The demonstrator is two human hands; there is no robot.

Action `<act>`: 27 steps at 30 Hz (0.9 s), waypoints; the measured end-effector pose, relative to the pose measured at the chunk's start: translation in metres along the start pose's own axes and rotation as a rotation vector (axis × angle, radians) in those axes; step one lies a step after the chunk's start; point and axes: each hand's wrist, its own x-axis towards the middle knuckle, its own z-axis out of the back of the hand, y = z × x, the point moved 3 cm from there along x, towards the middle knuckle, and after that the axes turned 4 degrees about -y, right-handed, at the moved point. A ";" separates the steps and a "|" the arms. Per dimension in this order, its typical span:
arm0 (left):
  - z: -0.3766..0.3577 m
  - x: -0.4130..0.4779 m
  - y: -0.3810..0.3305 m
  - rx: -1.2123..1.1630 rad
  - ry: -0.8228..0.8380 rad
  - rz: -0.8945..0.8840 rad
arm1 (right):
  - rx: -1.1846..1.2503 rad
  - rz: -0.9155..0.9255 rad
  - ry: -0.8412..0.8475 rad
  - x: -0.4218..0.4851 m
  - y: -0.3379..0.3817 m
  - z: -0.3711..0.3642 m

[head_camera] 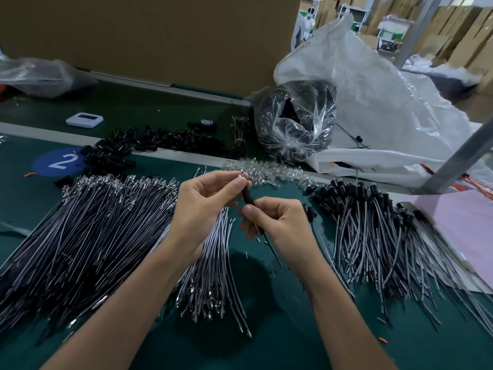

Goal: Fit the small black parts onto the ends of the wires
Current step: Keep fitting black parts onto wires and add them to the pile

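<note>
Two bare forearms enter from the bottom edge and meet over the green worktop [266, 329]. Left hand [202, 204] raised, fingers [234, 186] pinched on the upper end of a small black part [246, 194], where a bit of metal tip shows. Right hand [277, 222] just below it, thumb and forefinger pressed together on the lower end of the same part; a thin wire [272, 249] trails down from this hand toward the worktop. The two hands sit very close, joined by the part between them.

Left of the hands: a large fanned pile of bare wires [88, 236] with metal terminals at the far ends, lying flat. A smaller bunch [213, 263] lies under and between the wrists. Right of the hands: a pile of finished wires [386, 231], each with a black part on its far end.

Farther back: loose black parts [149, 142] heaped along a pale strip, beside a blue round marker [58, 161] with the figure 2. A scatter of small clear pieces [266, 170] just beyond the hands. A clear bag of black items [293, 118] stands behind, against a big white sack [386, 108]. A small white device [84, 120] lies at far left. Brown cardboard wall [146, 33] at the rear.
</note>
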 end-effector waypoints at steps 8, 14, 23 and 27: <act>0.004 0.000 -0.002 -0.082 -0.061 0.035 | -0.011 0.009 -0.006 -0.001 0.000 -0.003; 0.007 0.001 -0.004 -0.104 -0.071 0.010 | 0.036 -0.009 -0.028 -0.002 0.001 -0.005; 0.006 0.002 -0.003 -0.159 -0.056 0.030 | 0.055 0.018 0.009 -0.003 0.002 -0.007; 0.007 0.002 -0.003 -0.186 -0.043 0.040 | 0.016 0.042 0.004 -0.002 0.001 -0.006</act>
